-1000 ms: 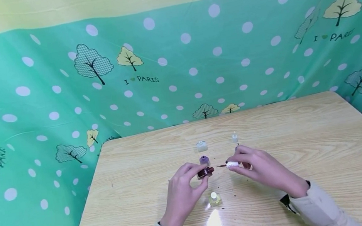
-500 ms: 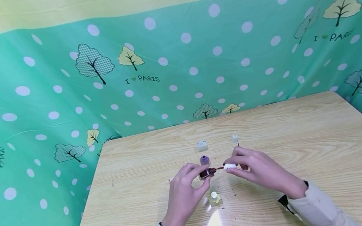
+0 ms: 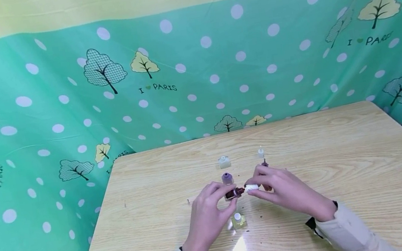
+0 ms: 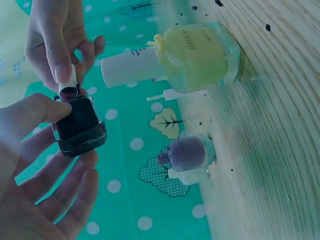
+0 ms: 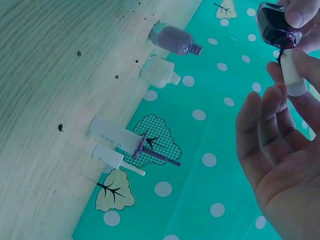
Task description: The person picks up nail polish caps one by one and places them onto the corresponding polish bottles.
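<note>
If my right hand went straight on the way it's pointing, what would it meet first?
Most likely the dark red nail polish bottle in your left hand, whose neck faces the white cap.

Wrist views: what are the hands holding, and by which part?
Left hand: the dark bottle, by its body. Right hand: the white cap, by its sides.

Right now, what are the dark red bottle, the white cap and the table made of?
Dark red bottle: probably glass, glossy, with clear thick edges. White cap: likely plastic, smooth and opaque. Table: wood or wood-look laminate; grain lines and a shiny reflection show.
</note>
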Motion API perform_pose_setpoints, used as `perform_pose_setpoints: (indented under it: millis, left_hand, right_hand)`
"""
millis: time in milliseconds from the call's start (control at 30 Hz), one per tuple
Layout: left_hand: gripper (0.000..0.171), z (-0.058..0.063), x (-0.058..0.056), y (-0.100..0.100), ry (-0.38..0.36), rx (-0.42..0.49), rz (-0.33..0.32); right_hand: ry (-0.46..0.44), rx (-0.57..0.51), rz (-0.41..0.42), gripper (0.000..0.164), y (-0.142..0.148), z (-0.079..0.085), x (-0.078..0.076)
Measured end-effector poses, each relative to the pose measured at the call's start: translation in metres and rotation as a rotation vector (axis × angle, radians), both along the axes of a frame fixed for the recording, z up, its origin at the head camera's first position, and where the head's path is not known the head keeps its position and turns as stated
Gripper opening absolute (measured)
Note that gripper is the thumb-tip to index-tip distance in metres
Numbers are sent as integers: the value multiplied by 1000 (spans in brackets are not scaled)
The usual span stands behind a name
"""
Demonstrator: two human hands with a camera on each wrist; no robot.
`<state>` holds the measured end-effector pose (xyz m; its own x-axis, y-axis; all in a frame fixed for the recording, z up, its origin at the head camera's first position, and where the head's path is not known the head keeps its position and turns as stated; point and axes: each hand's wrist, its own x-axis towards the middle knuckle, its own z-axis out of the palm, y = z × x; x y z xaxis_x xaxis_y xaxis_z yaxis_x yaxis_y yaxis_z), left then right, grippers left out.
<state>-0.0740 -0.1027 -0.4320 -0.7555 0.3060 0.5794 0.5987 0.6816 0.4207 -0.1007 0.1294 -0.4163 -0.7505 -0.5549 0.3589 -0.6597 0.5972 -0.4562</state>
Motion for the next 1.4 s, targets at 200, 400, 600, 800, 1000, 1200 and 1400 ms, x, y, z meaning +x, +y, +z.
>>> perform_pose_setpoints:
  millis: [200,400,600,800,1000,1200,1400]
  left_hand:
    - [31,0,1,3,-7,-22,-27]
    - [30,0,2,4,-13,-51,-26]
    - [27,-1,2,5,-6,-90,-23]
    - [27,-2,2,7,27,-89,-19]
    - [25,-3,2,9,65,-73,-24]
    - [26,-5,2,10,66,-74,-24]
    - [29,-8,0,7,44,-74,-12]
  right_hand:
    - [7,4,13,18,-4,-2,1]
    - [21,18,15,20,-5,-4,0]
    - [16,52,14,20,-6,-5,0]
    - [-5,97,8,22,-8,-3,-1]
    - [-132,24,30,27,-8,-4,-5]
    - [-203,-5,27,33,-10,-7,-7]
    - [-163,0,-17,28,-10,-10,-5]
